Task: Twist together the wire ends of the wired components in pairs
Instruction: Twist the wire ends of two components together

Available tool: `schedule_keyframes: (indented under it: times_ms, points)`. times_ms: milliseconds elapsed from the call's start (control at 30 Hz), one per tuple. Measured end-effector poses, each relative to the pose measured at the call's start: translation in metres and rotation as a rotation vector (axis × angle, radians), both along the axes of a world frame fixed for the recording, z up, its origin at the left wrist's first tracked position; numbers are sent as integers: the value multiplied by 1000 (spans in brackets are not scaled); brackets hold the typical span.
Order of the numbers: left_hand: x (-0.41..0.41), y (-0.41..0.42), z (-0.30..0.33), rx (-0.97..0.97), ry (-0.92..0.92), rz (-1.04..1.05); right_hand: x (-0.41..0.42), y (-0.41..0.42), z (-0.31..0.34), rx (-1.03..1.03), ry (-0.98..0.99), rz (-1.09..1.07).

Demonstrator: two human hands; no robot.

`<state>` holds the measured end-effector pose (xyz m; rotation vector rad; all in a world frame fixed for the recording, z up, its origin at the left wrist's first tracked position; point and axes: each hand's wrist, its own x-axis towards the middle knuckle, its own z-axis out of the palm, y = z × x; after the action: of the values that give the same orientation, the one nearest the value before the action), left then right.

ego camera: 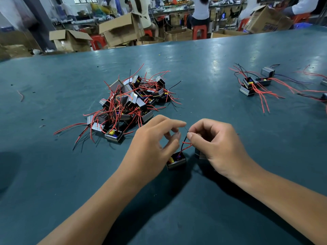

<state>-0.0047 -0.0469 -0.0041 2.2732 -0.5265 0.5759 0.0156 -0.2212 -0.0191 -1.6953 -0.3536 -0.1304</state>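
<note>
Wired component (176,160) sits on the dark green surface (53,174) between my two forearms, nearest the camera, its open top showing a yellow part and its red and black leads rising from it. I note a second component (200,153) just beside it, mostly hidden under my right hand (215,147). That right hand has thumb and forefinger pressed together on the wire ends (188,132), pinching them where a black lead and a red lead meet; the remaining fingers are curled under. My left hand (152,144) is held close to the same point, its fingers loosely bent and parted, the forefinger stretched toward the wire tips; I cannot tell whether it touches them, and it grips nothing I can see. Further out, left of centre, lies a heap of components (131,101) with tangled red and black leads. Well apart to the right is a smaller cluster of components (253,84) with long red leads trailing across the surface. A stray red wire scrap (21,96) lies at far left. Beyond the far edge stand open cardboard boxes (120,29), red stools (200,31) and seated people at benches, blurred.
</note>
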Motion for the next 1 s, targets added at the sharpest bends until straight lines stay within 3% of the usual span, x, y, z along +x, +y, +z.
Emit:
schedule_keyframes:
  times_ms: [400,767,1000]
  points:
    - [-3,1,12,26,50,27,-2,-3,2,-55,-32,35]
    - [17,3,43,311,215,-67,-4,-3,3,-58,-58,56]
    - [19,-3,48,94,536,-106,-5,-3,4,-54,-65,54]
